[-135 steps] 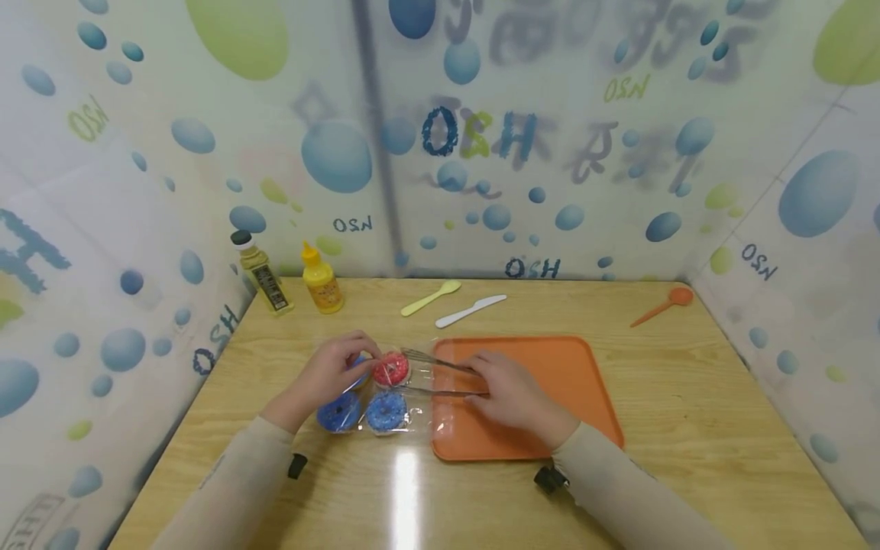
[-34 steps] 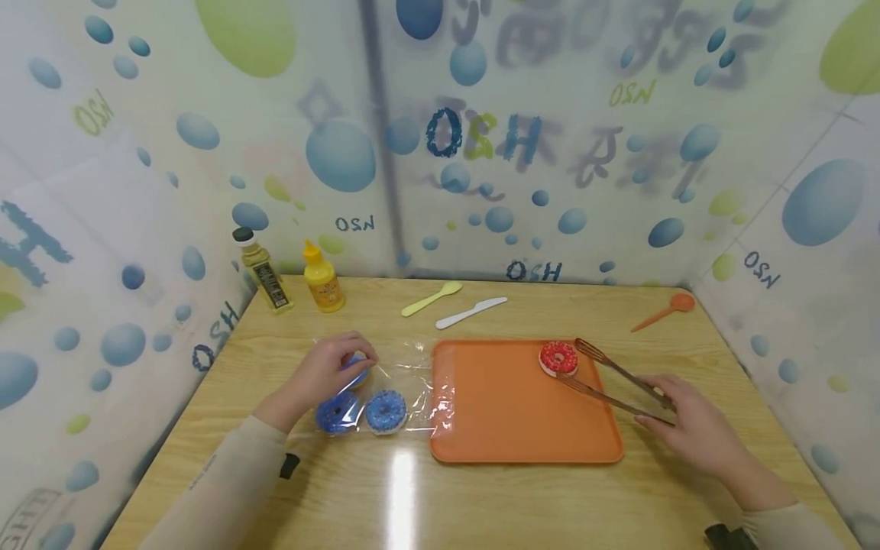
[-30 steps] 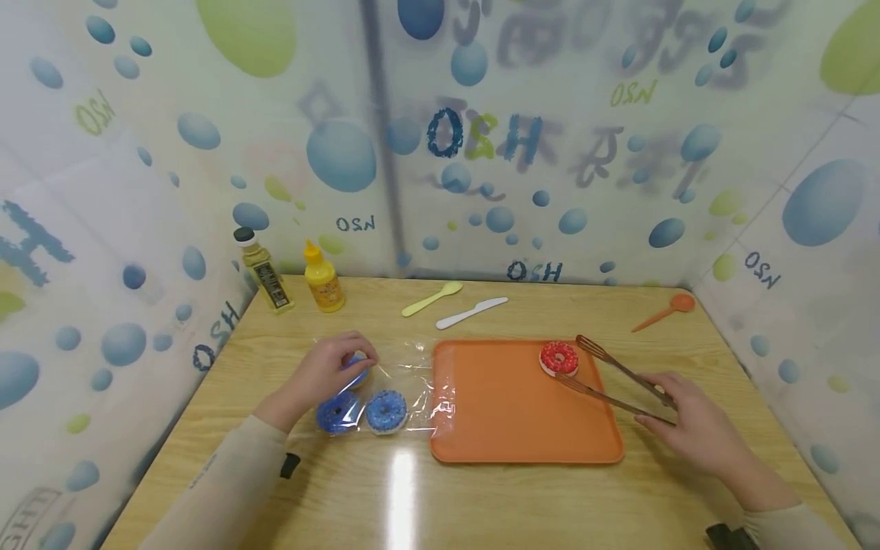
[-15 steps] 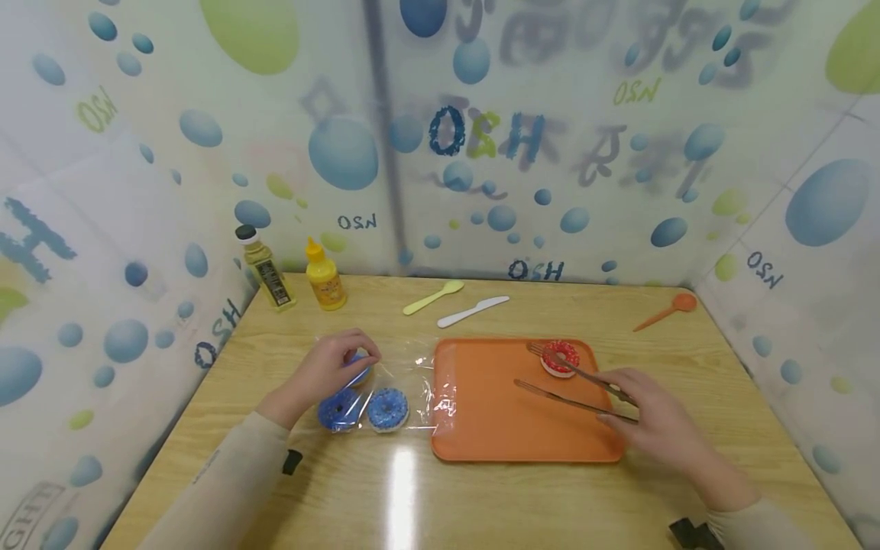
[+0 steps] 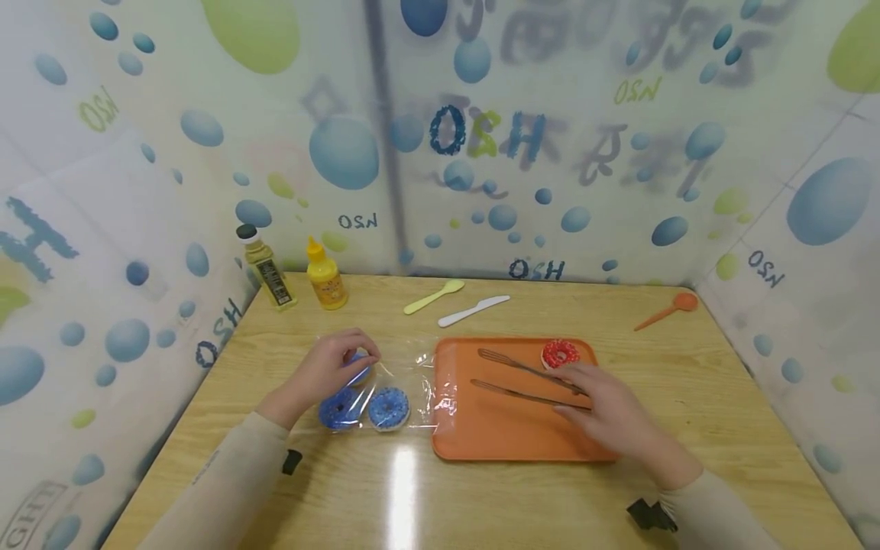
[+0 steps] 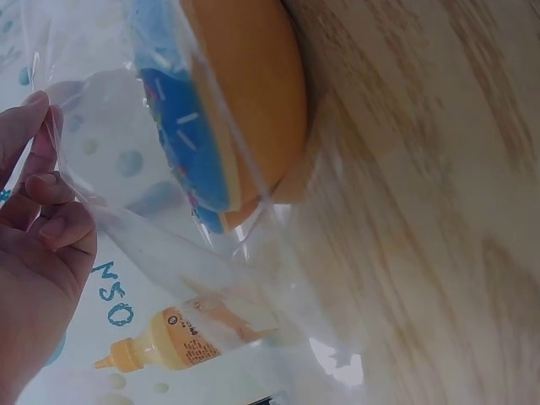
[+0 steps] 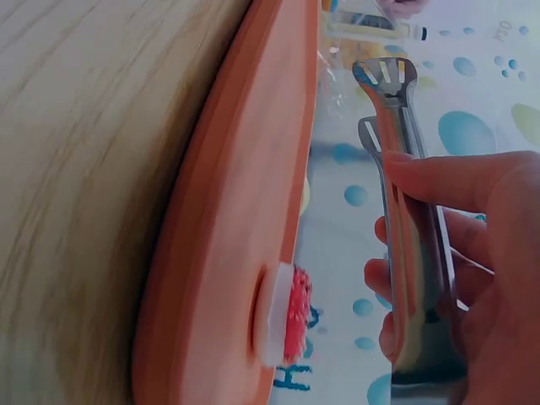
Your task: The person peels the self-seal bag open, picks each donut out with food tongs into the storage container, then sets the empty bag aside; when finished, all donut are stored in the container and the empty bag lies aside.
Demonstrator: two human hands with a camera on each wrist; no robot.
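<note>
My left hand point(image 5: 337, 363) pinches the edge of a clear plastic bag point(image 5: 415, 382), lifting it, as the left wrist view also shows. Inside the bag lie blue toy donuts: one with sprinkles point(image 5: 389, 409), a darker one point(image 5: 339, 409), and one point(image 5: 357, 368) partly behind my fingers. In my right hand point(image 5: 608, 405) are metal tongs point(image 5: 522, 368), spread apart with nothing between their tips. They hang above an orange tray point(image 5: 509, 435), pointing left. A red donut point(image 5: 560, 354) with a white base sits at the tray's back right, just behind my right fingers.
Behind stand an oil bottle point(image 5: 268, 271) and a yellow squeeze bottle point(image 5: 326, 279). A yellow spoon point(image 5: 434, 297) and a white knife point(image 5: 474, 312) lie behind the tray, an orange spoon point(image 5: 667, 311) at far right. The bag's right end overlaps the tray's left edge.
The red donut went from the bag to the tray with the tongs. The tongs have since let go of it and moved left over the tray. My left hand stays at the bag.
</note>
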